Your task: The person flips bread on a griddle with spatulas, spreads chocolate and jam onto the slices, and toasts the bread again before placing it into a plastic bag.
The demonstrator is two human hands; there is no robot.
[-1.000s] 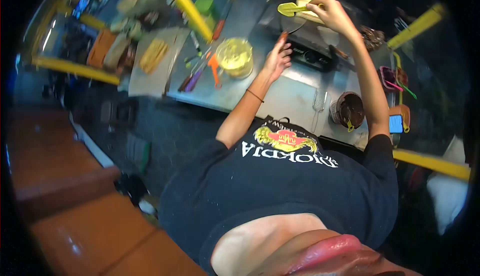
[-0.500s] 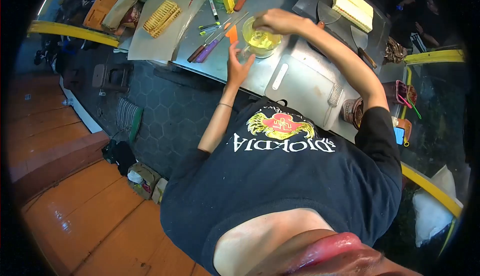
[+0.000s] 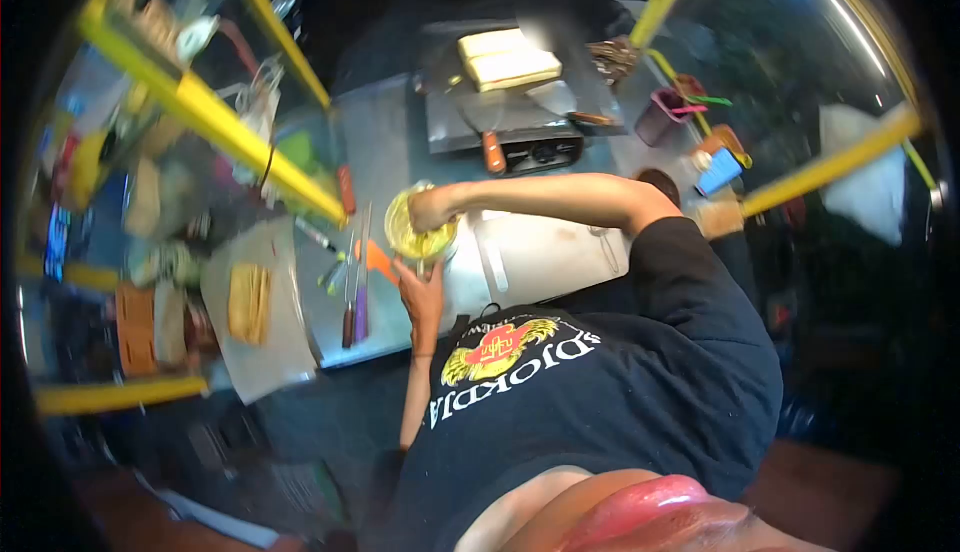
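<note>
A clear jug (image 3: 448,242) with soft yellow spread inside stands on the metal counter. My left hand (image 3: 420,294) grips it at its near side, by what looks like a handle. From the right, my right hand (image 3: 432,210) reaches into the mouth of the jug with its fingers curled downward. The fingertips and anything in them are hidden by the hand and rim. Just left of the jug lies an orange scraper (image 3: 376,258). Beside it are a purple-handled knife (image 3: 361,312) and a dark-handled one (image 3: 348,324).
Pale bread blocks (image 3: 510,60) sit on a black griddle (image 3: 455,127), with an orange-handled spatula (image 3: 494,154) near its front. A metal tray (image 3: 550,252) lies right of the jug. Toasted bread (image 3: 250,302) rests on paper (image 3: 285,327) at left. A yellow post (image 3: 230,122) rises beyond.
The camera view has turned, so the counter appears rotated. My left hand, earlier spread beside the jug, has closed on it. The right hand stays in the jug.
</note>
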